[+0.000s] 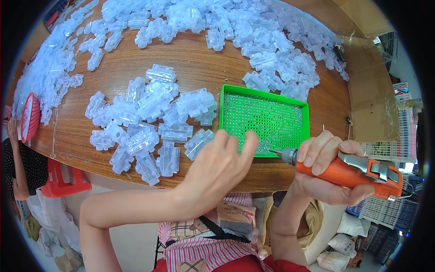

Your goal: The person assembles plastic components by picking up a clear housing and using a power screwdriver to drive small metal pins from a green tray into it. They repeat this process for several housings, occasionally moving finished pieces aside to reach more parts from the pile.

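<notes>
My right hand (324, 165) is wrapped round an orange electric screwdriver (346, 174) with a metal lever on its side. Its thin bit points left, over the near right part of a green perforated tray (306, 120). Small silvery screws (263, 147) lie scattered in the tray, thickest near its front edge. My left hand (219, 161) is at the tray's near left corner, fingers bent and apart, with nothing visible between them. Beside it on the left lies a loose pile of clear plastic housings (156, 99); one housing (199, 143) lies right by my knuckles.
More clear housings (190, 16) are heaped along the far side of the wooden table (190, 56). A red basket (31, 118) stands at the left edge, near another person's arm (19, 174). A cardboard sheet (369, 90) rises on the right. A red stool (65, 181) stands lower left.
</notes>
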`<action>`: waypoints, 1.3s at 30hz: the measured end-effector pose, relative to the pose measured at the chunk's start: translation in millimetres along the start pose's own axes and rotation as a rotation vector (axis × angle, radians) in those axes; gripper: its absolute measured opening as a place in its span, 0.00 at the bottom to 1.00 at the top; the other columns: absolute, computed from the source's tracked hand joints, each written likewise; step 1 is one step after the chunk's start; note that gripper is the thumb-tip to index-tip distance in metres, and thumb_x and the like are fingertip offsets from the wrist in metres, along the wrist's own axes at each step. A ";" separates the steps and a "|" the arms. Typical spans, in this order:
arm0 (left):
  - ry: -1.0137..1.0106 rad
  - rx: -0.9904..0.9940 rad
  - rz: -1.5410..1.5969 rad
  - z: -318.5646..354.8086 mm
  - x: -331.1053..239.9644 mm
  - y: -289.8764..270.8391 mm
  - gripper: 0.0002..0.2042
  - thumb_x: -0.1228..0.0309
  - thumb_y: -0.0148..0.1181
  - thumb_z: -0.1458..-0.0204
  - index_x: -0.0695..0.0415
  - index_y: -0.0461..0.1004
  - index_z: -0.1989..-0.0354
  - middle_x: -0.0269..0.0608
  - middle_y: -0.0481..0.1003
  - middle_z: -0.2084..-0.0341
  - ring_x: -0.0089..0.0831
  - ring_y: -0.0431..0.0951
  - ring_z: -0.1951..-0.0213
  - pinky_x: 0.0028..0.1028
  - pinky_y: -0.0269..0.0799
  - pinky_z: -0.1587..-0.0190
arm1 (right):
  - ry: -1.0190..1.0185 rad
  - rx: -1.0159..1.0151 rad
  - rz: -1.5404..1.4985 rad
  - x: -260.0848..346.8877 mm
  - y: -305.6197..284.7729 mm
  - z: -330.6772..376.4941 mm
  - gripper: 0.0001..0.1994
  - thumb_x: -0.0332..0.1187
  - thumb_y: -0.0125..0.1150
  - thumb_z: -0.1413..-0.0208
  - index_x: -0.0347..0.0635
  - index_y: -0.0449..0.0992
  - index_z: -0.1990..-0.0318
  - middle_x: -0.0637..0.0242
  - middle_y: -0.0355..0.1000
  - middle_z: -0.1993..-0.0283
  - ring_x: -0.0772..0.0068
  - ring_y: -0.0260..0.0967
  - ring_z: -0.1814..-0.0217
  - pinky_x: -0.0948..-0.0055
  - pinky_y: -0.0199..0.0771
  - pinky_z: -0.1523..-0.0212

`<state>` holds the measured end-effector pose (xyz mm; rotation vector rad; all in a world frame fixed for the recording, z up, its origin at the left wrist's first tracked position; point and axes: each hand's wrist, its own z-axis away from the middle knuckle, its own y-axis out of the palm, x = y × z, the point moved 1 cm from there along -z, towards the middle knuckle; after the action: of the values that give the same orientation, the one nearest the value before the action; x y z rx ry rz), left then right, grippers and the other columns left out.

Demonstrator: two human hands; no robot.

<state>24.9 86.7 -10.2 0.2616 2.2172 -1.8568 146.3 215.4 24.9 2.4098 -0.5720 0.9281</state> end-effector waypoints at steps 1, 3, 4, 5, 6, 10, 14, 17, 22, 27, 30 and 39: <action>0.001 -0.001 -0.003 -2.6 -3.4 9.9 0.19 0.78 0.55 0.59 0.66 0.64 0.55 0.42 0.68 0.74 0.38 0.68 0.68 0.28 0.68 0.67 | -0.017 -0.060 0.061 1.5 1.4 -0.1 0.39 0.71 0.40 0.49 0.37 0.68 0.55 0.68 0.59 0.86 0.74 0.57 0.82 0.75 0.62 0.83; -0.017 0.042 0.048 -7.9 -6.9 23.4 0.27 0.78 0.63 0.64 0.69 0.61 0.51 0.42 0.66 0.71 0.39 0.66 0.64 0.31 0.65 0.59 | -0.026 -0.037 0.034 6.4 -7.4 2.3 0.41 0.72 0.40 0.50 0.36 0.67 0.54 0.64 0.62 0.83 0.70 0.60 0.79 0.72 0.65 0.81; -0.013 0.042 0.045 -7.2 -7.6 24.5 0.27 0.78 0.63 0.64 0.69 0.61 0.51 0.42 0.66 0.71 0.39 0.66 0.64 0.31 0.65 0.59 | -0.032 -0.013 0.008 7.8 -11.0 2.8 0.43 0.73 0.41 0.51 0.34 0.65 0.52 0.60 0.65 0.81 0.67 0.63 0.77 0.70 0.67 0.79; -0.030 0.049 0.090 -5.4 -7.6 24.8 0.27 0.78 0.62 0.64 0.69 0.62 0.52 0.44 0.66 0.68 0.40 0.66 0.61 0.31 0.64 0.56 | -0.035 -0.015 0.007 7.6 -12.2 2.6 0.43 0.73 0.41 0.51 0.34 0.65 0.52 0.60 0.65 0.81 0.67 0.63 0.77 0.70 0.67 0.79; -0.040 0.059 0.138 -5.7 -7.2 23.0 0.26 0.78 0.62 0.63 0.68 0.62 0.52 0.46 0.67 0.65 0.42 0.66 0.58 0.32 0.64 0.54 | -0.046 -0.024 0.011 8.1 -13.8 2.8 0.43 0.74 0.40 0.51 0.34 0.65 0.52 0.61 0.65 0.81 0.67 0.63 0.77 0.70 0.67 0.79; 0.049 0.111 0.051 3.7 5.3 7.8 0.26 0.70 0.66 0.63 0.66 0.64 0.55 0.50 0.66 0.55 0.49 0.62 0.48 0.35 0.62 0.49 | -0.040 -0.094 0.092 6.7 -11.8 0.9 0.39 0.72 0.41 0.50 0.38 0.68 0.56 0.68 0.59 0.85 0.73 0.57 0.81 0.75 0.61 0.82; 0.127 0.065 0.096 -2.9 19.0 7.0 0.24 0.64 0.68 0.62 0.64 0.68 0.60 0.48 0.67 0.56 0.47 0.65 0.52 0.39 0.63 0.50 | -0.060 -0.114 0.099 3.5 -8.5 2.0 0.39 0.71 0.41 0.49 0.38 0.67 0.56 0.67 0.60 0.85 0.73 0.57 0.82 0.74 0.63 0.83; 0.106 -0.106 0.225 -5.8 24.7 17.8 0.23 0.57 0.69 0.64 0.60 0.71 0.65 0.45 0.67 0.61 0.43 0.67 0.57 0.40 0.64 0.53 | -0.054 -0.099 0.082 1.2 -7.6 3.0 0.39 0.71 0.41 0.49 0.37 0.67 0.56 0.66 0.60 0.85 0.72 0.58 0.82 0.74 0.63 0.83; 0.092 -0.217 0.076 -9.9 9.1 36.1 0.31 0.52 0.69 0.66 0.56 0.71 0.54 0.40 0.63 0.69 0.38 0.66 0.63 0.36 0.63 0.57 | -0.060 -0.100 0.072 0.7 -5.3 0.8 0.39 0.71 0.41 0.49 0.37 0.67 0.56 0.66 0.60 0.85 0.72 0.58 0.83 0.73 0.64 0.83; 0.025 -0.081 0.191 -8.0 10.7 23.1 0.44 0.62 0.71 0.64 0.61 0.53 0.38 0.46 0.61 0.62 0.42 0.63 0.57 0.36 0.59 0.56 | -0.046 -0.124 0.090 -0.7 -6.6 4.2 0.39 0.71 0.41 0.49 0.37 0.68 0.55 0.66 0.60 0.86 0.72 0.57 0.83 0.73 0.63 0.83; 0.042 0.158 0.255 -4.2 25.5 18.3 0.43 0.70 0.70 0.63 0.61 0.51 0.37 0.50 0.61 0.60 0.47 0.63 0.56 0.38 0.59 0.55 | -0.042 -0.107 0.071 -3.5 -7.6 5.3 0.39 0.71 0.41 0.49 0.37 0.68 0.55 0.66 0.60 0.85 0.72 0.57 0.83 0.74 0.63 0.83; -0.020 0.006 0.628 -2.9 24.1 26.9 0.50 0.65 0.74 0.67 0.55 0.48 0.33 0.41 0.74 0.61 0.42 0.67 0.54 0.39 0.60 0.49 | -0.031 -0.063 0.008 -6.8 2.5 3.8 0.40 0.72 0.41 0.49 0.37 0.68 0.56 0.67 0.61 0.85 0.72 0.58 0.82 0.73 0.65 0.83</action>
<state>9.3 94.0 -42.1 0.8258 1.8177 -1.5019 142.3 212.6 18.4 2.3707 -0.6140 0.8645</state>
